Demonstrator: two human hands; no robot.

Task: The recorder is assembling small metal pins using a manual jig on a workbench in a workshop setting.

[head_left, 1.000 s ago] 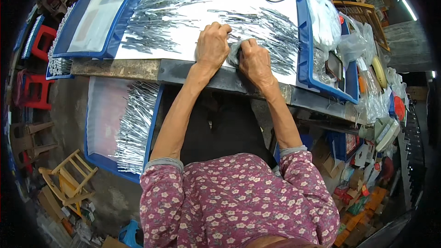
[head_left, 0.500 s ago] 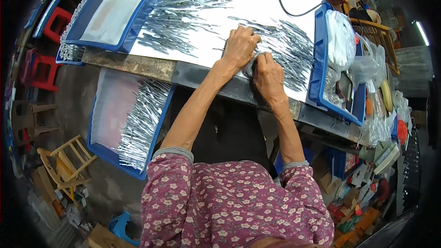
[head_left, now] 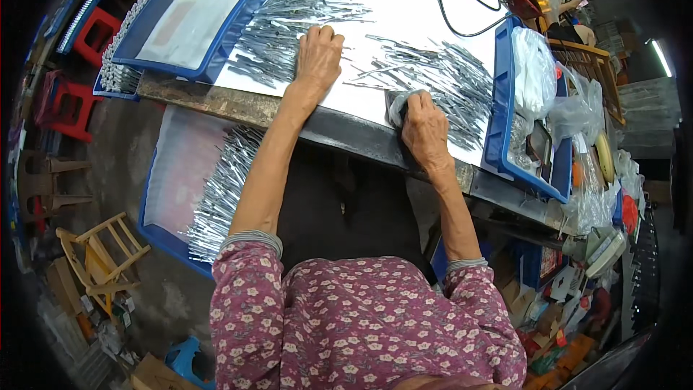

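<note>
My left hand is over the right edge of the left pile of thin, shiny grey strips, its fingers curled downward. Whatever its fingertips pinch is hidden beneath them. By the front edge of the white tabletop, my right hand is closed on a crumpled grey cloth-like wad. A second pile of the same grey strips spreads just beyond and to the right of that hand. White surface shows between the two piles.
A blue tray lined with pale sheet stands at the left. Another blue tray holds plastic bags at the right. Below the table edge, a blue bin contains more strips. A black cable loop lies at the back.
My left hand has moved left, from the right pile's near edge over to the left pile. My right hand stays near the front edge, with the grey wad now more exposed.
</note>
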